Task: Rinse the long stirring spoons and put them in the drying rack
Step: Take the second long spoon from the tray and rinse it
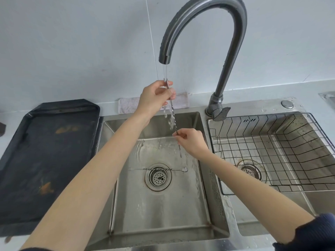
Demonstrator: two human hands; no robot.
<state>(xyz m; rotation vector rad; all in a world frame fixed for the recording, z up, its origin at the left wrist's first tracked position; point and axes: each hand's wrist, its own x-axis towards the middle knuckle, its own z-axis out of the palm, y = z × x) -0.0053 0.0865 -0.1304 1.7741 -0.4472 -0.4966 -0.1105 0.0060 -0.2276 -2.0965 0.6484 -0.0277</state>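
A long twisted metal stirring spoon (172, 114) is held nearly upright under the running faucet (213, 42), with water streaming down it. My left hand (155, 96) grips its upper end right in the stream. My right hand (190, 141) pinches its lower part, and the tip pokes out below. A second stirring spoon (139, 169) lies flat across the drain on the floor of the left sink basin (159, 205). The wire drying rack (272, 153) sits in the right basin and holds nothing.
A black tray (45, 160) with orange stains rests on the counter left of the sink. A pale cloth (126, 105) lies against the wall behind the left basin. The faucet handle (220, 113) stands between the two basins.
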